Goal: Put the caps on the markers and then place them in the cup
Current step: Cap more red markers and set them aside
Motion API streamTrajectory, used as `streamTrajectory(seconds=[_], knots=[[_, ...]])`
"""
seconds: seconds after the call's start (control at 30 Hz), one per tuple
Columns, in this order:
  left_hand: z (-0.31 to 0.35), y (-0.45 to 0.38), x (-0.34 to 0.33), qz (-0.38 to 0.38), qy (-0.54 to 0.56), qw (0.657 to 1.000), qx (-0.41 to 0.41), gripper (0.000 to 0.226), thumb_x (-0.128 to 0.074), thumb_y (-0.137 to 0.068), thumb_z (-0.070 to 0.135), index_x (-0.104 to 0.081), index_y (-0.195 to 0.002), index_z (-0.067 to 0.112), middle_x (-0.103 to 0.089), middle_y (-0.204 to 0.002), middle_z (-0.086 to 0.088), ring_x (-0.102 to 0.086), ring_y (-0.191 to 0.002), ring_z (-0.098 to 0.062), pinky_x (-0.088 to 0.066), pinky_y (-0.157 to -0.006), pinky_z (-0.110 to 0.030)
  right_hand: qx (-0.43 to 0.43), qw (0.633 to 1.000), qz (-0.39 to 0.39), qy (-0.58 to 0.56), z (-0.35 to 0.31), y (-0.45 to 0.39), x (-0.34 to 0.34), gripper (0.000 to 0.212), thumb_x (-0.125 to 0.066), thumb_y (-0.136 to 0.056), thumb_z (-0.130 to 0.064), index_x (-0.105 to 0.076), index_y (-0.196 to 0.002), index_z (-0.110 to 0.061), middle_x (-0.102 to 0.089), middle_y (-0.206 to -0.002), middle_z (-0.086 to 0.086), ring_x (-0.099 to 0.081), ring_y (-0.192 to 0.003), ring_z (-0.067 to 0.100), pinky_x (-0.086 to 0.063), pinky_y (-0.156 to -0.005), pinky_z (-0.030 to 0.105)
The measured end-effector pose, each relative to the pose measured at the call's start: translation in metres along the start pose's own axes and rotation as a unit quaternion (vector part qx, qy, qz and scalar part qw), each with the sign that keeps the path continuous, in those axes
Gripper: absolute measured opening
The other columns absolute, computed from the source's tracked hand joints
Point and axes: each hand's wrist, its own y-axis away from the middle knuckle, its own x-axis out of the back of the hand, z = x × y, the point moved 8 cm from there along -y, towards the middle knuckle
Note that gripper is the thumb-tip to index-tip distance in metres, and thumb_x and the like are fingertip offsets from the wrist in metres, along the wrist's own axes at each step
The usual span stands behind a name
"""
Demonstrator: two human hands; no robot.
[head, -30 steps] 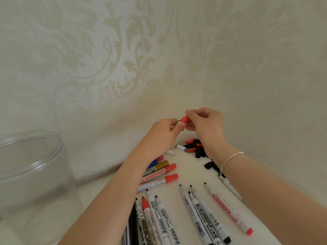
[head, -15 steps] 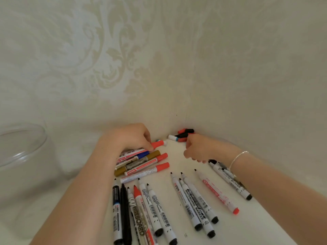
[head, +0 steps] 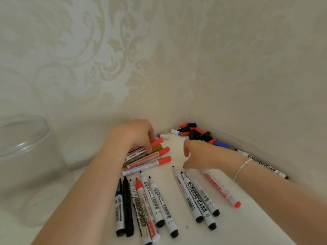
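Lying under left hand [head: 136,135]: red-capped marker [head: 156,142]

You've got capped red markers [head: 146,163] lying in a stack mid-worktop, caps pointing right toward the corner. Nearer you, uncapped markers [head: 152,200] lie fanned out, tips pointing away, and three more uncapped ones [head: 196,195] lie just to their right. A red-ended marker [head: 223,190] lies beside those. Loose caps [head: 196,133], black, red and blue, are piled in the corner. Clear cup [head: 23,138] stands at far left.
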Motion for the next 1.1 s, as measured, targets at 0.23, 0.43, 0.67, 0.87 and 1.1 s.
streamTrajectory(seconds=[0.23,0.43,0.67,0.87,1.1], knots=[[-0.001,-0.002,-0.007,0.005,0.02,1.0,0.001,0.029,-0.082,-0.07,0.02,-0.07,-0.097,0.019,-0.069,-0.096,-0.001,-0.061,-0.081,-0.016,-0.046,-0.066,-0.026,0.213,0.973,-0.035,-0.083,-0.109,0.025,-0.04,0.027,-0.065,-0.087,-0.031,-0.057,-0.098,-0.007,-0.06,-0.092,0.007,-0.052,-0.074,0.016,-0.041,-0.058,0.025],[-0.005,-0.002,-0.011,-0.019,0.028,0.999,0.0,0.028,-0.079,-0.074,0.017,-0.07,-0.1,0.018,-0.064,-0.096,0.004,-0.06,-0.085,-0.016,-0.045,-0.068,-0.025,0.212,0.977,-0.013,-0.006,-0.122,0.019,-0.057,0.032,-0.055,-0.089,-0.014,-0.032,-0.067,-0.017,-0.039,-0.066,-0.001,-0.037,-0.056,0.012,-0.031,-0.048,0.026],[-0.005,-0.001,-0.014,-0.034,0.023,0.999,0.0,0.029,-0.078,-0.074,0.013,-0.069,-0.101,0.017,-0.061,-0.094,0.001,-0.058,-0.086,-0.019,-0.044,-0.069,-0.027,0.159,0.987,-0.019,0.014,-0.104,0.012,-0.05,0.03,-0.048,-0.091,-0.008,-0.028,-0.069,-0.014,-0.033,-0.069,0.0,-0.032,-0.056,0.01,-0.025,-0.047,0.023],[-0.009,-0.002,-0.016,-0.038,0.026,0.999,0.012,0.029,-0.079,-0.075,0.017,-0.069,-0.103,0.015,-0.066,-0.108,-0.004,-0.062,-0.095,-0.022,-0.05,-0.076,-0.03,0.138,0.99,-0.007,0.022,-0.102,0.008,-0.055,0.036,-0.05,-0.091,-0.007,-0.023,-0.068,-0.016,-0.03,-0.07,0.0,-0.03,-0.057,0.01,-0.026,-0.048,0.023],[-0.008,-0.004,-0.021,-0.045,-0.012,0.999,0.019,0.026,-0.077,-0.075,0.021,-0.066,-0.097,0.012,-0.068,-0.098,-0.006,-0.064,-0.091,-0.024,-0.049,-0.074,-0.032,0.088,0.983,0.052,-0.154,-0.068,-0.009,-0.009,0.024,-0.056,-0.083,-0.008,-0.041,-0.067,-0.016,-0.053,-0.072,0.005,-0.05,-0.062,0.018,-0.037,-0.052,0.022]])
